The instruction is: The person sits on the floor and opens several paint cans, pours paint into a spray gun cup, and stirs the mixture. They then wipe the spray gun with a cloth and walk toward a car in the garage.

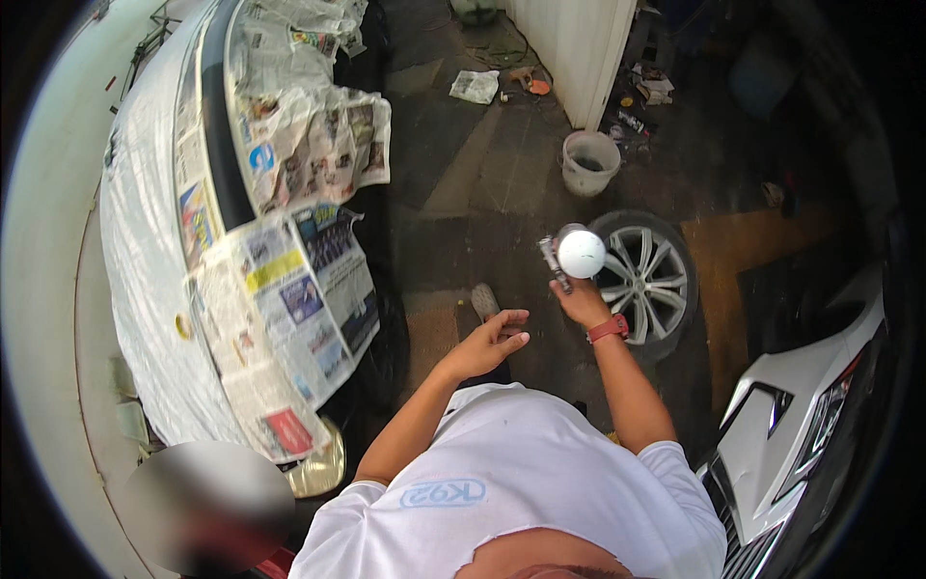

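My right hand [582, 304], with a red watch on its wrist, is closed round a paint spray gun [552, 261] with a round white-topped cup [581, 254]. The gun is held up in front of me, and from here it overlaps the edge of a wheel [644, 280] with silver spokes and a dark tyre. Nothing is in my left hand [487, 345]; it hangs in front of my body with the fingers apart and slightly bent. To its left is a car body masked with newspaper sheets [289, 299] and whitish plastic film [145, 241].
A pale bucket [590, 179] stands beyond the wheel, near a white panel [569, 48]. Crumpled newspaper [474, 87] and small litter lie on the dark floor. A white car front with a headlight [820, 425] is close on my right. At lower left, a blurred shape hides detail.
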`<state>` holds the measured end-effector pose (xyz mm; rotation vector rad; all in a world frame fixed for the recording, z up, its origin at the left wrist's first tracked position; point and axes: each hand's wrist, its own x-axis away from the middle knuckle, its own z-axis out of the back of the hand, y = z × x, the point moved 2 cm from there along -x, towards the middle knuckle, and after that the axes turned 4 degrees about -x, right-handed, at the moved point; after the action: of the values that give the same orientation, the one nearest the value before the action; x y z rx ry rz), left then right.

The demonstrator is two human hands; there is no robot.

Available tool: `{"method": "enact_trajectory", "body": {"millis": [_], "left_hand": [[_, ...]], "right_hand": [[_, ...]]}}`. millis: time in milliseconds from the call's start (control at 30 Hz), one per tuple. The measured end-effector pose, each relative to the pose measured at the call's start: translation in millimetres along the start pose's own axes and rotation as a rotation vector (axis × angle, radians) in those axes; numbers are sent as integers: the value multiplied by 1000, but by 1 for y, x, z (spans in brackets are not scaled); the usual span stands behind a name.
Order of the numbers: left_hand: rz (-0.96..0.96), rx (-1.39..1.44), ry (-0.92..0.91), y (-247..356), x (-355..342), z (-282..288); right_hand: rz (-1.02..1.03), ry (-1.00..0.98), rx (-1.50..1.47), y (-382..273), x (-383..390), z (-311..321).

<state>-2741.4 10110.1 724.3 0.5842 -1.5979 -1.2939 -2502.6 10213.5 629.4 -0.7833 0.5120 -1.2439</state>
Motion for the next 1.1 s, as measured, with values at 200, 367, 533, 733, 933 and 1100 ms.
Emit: {"method": "enact_trajectory", "body": {"millis": [200,367,533,733,933,1100], "left_hand": [[178,167,-58,45,-170,113],[219,403,23,120,-269,201],[169,620,34,149,-399,289],[114,876,303,194,-553,374],[-88,1104,461,251,-670,472],[-31,1174,639,273,-760,567]], "right_hand": [[56,-197,-101,-50,-181,-5],[111,-327,-185,-100,-321,32],[142,-426,-93,-109,-483,68],[369,-534,-168,-80,-682,67],[489,-566,-173,-101,-841,138],[492,-453,-240,-78,-993,182]]}}
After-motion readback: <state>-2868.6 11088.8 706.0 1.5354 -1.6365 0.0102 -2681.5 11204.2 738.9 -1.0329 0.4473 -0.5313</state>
